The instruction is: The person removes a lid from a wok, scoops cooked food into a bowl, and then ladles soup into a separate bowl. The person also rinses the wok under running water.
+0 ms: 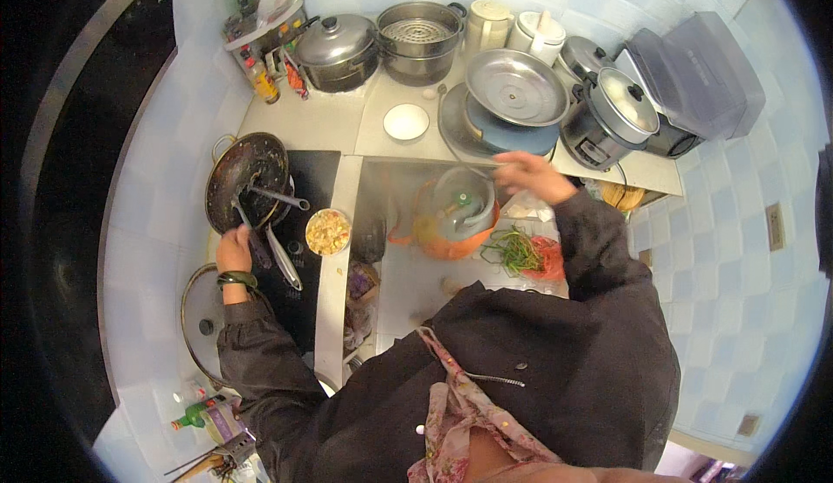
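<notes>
My left hand (234, 252) is curled at the lower rim of a tilted black wok (228, 180), close against the shaft of a cooking utensil; which of them it grips is unclear. Inside the wok lie a utensil with a tubular handle (283, 198) and food residue. Just right of it, a long metal handle (284, 258) extends over the black cooktop (319, 177). Over at the right, my blurred right hand (530, 177) closes on a thin dark handle (480, 172). That handle sits above a greyish bowl-like vessel (478, 200) with an orange basin (459, 247) around it.
A bowl of chopped food (328, 231) stands at the cooktop's right edge. Green stalks (514, 250) and a red bag (545, 258) lie beside the basin. Behind are a white bowl (406, 122), a metal plate (517, 86), a steamer pot (420, 53) and a rice cooker (589, 141).
</notes>
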{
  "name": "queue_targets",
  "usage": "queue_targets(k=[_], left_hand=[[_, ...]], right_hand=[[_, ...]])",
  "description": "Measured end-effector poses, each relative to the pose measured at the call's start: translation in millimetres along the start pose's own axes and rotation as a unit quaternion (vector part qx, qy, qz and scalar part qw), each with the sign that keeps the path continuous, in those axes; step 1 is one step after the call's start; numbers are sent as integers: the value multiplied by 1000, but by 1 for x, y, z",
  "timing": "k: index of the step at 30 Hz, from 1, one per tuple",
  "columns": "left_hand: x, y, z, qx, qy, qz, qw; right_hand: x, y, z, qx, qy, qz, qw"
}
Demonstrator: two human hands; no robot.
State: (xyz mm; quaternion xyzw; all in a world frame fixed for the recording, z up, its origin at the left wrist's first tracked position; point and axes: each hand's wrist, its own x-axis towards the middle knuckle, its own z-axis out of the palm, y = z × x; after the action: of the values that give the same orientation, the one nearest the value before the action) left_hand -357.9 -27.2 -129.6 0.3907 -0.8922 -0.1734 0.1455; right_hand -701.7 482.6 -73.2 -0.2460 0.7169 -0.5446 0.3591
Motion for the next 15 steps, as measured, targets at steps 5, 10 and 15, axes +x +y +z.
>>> queue_targets(k=[5,10,15], left_hand=[[-32,137,-34,-361,0,63,931],[-46,242,23,-470,-232,117,844],[-34,331,130,-614,-455,-1,645]], right_hand=[[-62,8,-47,98,218,8,971],[-57,30,-69,140,195,-3,971],[-60,50,-110,166,176,-12,970]])
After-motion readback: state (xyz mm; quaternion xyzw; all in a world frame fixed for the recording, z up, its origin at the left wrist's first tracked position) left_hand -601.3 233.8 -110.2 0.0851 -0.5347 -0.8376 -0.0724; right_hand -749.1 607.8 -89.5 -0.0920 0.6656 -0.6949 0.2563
